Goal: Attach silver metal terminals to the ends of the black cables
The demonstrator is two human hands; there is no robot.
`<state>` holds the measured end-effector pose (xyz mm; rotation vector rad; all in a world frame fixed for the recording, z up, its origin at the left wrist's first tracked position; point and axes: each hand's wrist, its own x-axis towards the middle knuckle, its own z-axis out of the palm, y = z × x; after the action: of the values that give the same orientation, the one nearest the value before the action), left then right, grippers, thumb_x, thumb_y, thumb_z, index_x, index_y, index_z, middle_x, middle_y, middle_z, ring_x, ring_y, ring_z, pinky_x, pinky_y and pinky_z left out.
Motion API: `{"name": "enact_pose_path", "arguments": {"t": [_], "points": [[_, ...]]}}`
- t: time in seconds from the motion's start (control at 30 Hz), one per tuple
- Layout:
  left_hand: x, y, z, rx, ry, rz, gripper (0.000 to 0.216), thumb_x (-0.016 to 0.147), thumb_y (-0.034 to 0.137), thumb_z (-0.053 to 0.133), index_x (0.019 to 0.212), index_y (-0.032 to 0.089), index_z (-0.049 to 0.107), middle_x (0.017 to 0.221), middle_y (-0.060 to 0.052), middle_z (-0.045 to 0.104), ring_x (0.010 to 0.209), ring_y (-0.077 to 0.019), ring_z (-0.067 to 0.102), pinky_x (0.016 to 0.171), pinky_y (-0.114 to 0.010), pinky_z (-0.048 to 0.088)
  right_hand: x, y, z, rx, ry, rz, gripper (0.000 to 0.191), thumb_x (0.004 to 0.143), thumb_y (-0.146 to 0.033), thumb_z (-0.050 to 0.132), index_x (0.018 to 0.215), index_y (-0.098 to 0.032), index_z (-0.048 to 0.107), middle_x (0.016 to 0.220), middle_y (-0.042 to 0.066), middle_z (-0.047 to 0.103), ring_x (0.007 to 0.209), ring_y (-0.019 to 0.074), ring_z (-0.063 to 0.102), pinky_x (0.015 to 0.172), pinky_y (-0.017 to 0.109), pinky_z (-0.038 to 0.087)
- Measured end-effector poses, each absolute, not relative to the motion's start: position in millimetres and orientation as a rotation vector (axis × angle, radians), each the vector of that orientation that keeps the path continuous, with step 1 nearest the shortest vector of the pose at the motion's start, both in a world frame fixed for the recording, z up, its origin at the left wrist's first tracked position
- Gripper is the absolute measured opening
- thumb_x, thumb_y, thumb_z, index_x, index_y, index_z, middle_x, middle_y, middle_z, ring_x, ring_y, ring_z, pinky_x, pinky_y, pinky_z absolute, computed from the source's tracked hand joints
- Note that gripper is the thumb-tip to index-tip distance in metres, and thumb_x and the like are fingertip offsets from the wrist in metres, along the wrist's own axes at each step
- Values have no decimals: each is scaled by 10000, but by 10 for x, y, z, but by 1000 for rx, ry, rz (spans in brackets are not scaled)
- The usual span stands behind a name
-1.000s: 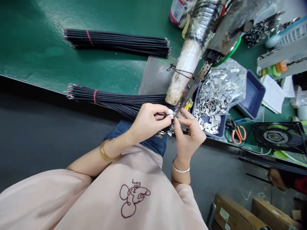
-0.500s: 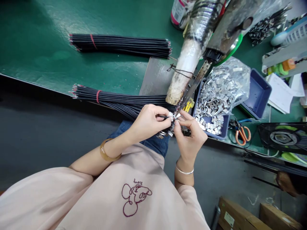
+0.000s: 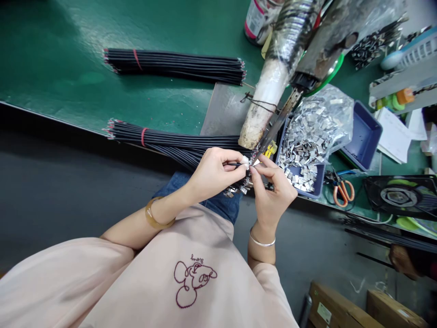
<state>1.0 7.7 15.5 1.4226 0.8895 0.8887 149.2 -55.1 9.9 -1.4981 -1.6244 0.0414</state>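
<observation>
My left hand pinches a thin black cable near its end, with white covering on a fingertip. Facing it, my right hand holds a small silvery metal connector between thumb and fingers, mostly hidden. The fingertips of both hands nearly meet under the tip of a mounted soldering iron. Below them hang several cables with metal connectors on their ends. Behind my left hand lies a bundle of black cables tied with a red band.
A second cable bundle lies farther back. A white-ended hose hangs beside the iron. To the right stand a blue tray of metal connectors, another blue tray, orange-handled pliers and a black fan.
Both hands stay together at the iron's tip. My right fingertips have shifted slightly, and less of the silvery connector shows. The whole view has moved a little.
</observation>
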Motion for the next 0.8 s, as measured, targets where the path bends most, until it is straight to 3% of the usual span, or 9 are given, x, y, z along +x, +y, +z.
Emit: {"name": "enact_pose_path", "arguments": {"t": [0.3, 0.67, 0.8], "points": [[22, 56, 102, 1460, 875, 831, 169, 768, 159, 607, 771, 124, 772, 705, -6, 695, 676, -113, 612, 642, -172, 507, 1526, -634, 95, -1476, -1668, 57, 96, 896, -143, 680, 879, -222, 628, 1187, 63, 767, 978, 188, 776, 855, 319, 648], [-115, 101, 164, 1469, 698, 661, 183, 838, 217, 589, 729, 114, 693, 559, 34, 469, 536, -67, 367, 497, -198, 277, 1570, -720, 5, -1410, -1733, -23, 117, 942, -138, 619, 1006, -233, 594, 1085, 57, 773, 971, 175, 762, 756, 276, 612], [-218, 112, 232, 1632, 571, 593, 152, 836, 160, 561, 795, 118, 701, 629, 16, 577, 572, -80, 446, 552, -204, 345, 1543, -747, -19, -1377, -1573, 120, 91, 941, -180, 631, 960, -240, 565, 883, -7, 718, 819, 140, 736, 708, 257, 582]]}}
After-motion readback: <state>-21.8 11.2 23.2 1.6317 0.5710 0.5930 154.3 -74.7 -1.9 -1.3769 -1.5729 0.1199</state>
